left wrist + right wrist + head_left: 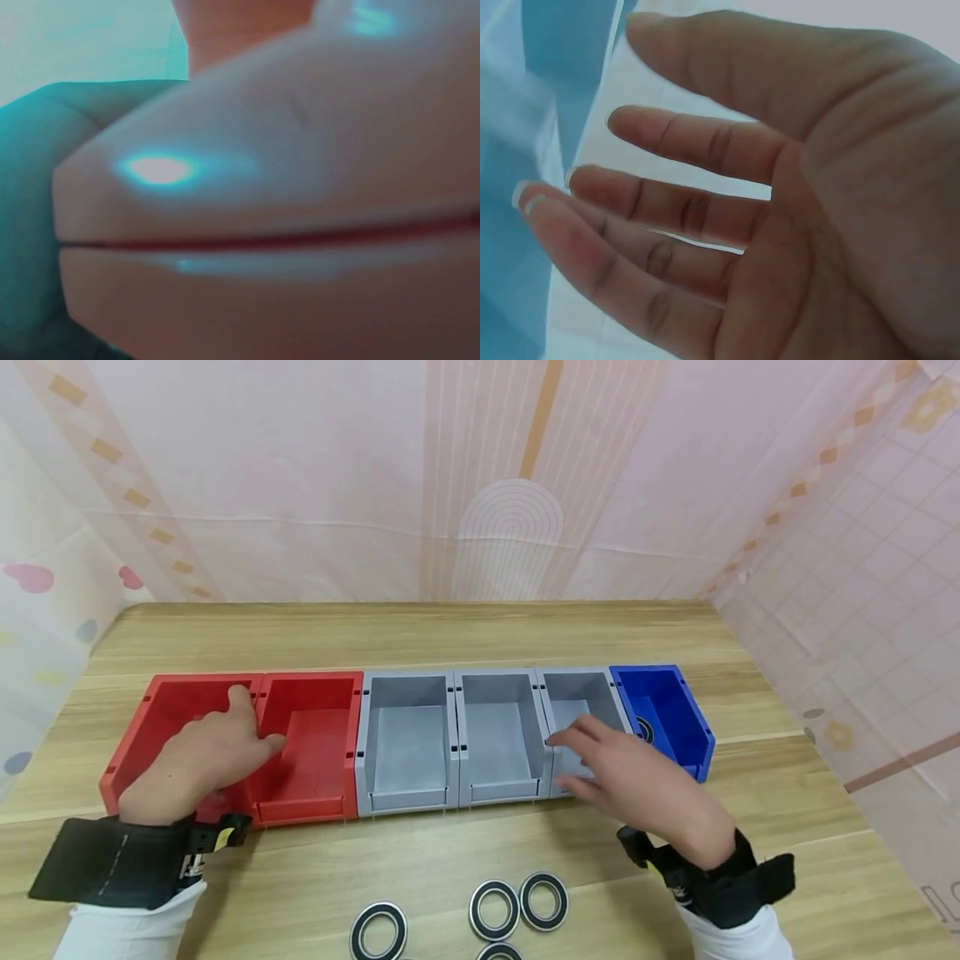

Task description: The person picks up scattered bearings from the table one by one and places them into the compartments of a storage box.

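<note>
Left of blue bin: left hand over red bins, cannot tell fingers | right hand over gray bin, fingers spread | likely light, stiff; grip front lip

Six bins in a row on the table, bearings before them, another bearing inside the rightmost bin.

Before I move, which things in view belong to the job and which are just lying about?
Likely in the job:
loose dark-faced rings
blue bin, holding one ring
gray bins, right hand near the rightmost
red bins, left hand at them

Probably just surroundings or gear:
wooden table
patterned backdrop
black wrist straps
</note>
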Motion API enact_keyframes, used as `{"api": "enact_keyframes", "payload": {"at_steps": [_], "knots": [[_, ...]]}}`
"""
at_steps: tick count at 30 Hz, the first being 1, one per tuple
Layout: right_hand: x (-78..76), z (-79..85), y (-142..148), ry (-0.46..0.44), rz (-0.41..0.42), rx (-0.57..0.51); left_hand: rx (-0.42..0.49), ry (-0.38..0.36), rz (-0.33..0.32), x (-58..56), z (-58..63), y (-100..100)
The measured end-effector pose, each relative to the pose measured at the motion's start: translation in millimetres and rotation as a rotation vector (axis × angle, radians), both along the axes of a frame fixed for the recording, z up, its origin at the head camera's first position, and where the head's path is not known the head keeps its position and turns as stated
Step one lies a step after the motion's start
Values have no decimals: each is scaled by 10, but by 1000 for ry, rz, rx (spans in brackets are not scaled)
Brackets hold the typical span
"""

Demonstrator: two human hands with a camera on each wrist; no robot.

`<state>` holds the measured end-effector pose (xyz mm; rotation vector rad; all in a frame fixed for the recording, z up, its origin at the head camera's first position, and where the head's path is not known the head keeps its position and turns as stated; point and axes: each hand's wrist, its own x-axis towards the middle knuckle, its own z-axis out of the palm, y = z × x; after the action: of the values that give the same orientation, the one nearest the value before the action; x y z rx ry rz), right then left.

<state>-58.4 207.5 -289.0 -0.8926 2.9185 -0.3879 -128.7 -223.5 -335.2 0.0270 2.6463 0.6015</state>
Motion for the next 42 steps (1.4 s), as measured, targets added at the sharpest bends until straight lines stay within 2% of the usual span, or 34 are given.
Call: {"api": "enact_keyframes", "payload": {"at_steps": [4,10,15,18,23,25,30,32,42], "knots": [[99,-60,-185,-24,112,12,-1,0,2,3,-2,2],[279,-155,-476,-44,273,89,2,3,-4,4,9,12],[411,-246,-660,-80,350,133,6,5,-9,2,14,16],[470,-301,-723,-80,377,156,2,7,-12,0,10,16],[540,-372,-770,5,423,228,-1,6,-11,1,0,12],[545,-379,-778,-20,438,256,0,9,-11,1,-1,14],[524,-391,-783,-201,451,280,1,16,-9,-3,6,19],[517,-404,-779,-244,454,277,0,15,-10,-3,8,20],[532,-422,-745,-277,489,256,4,9,-11,1,0,10]]}}
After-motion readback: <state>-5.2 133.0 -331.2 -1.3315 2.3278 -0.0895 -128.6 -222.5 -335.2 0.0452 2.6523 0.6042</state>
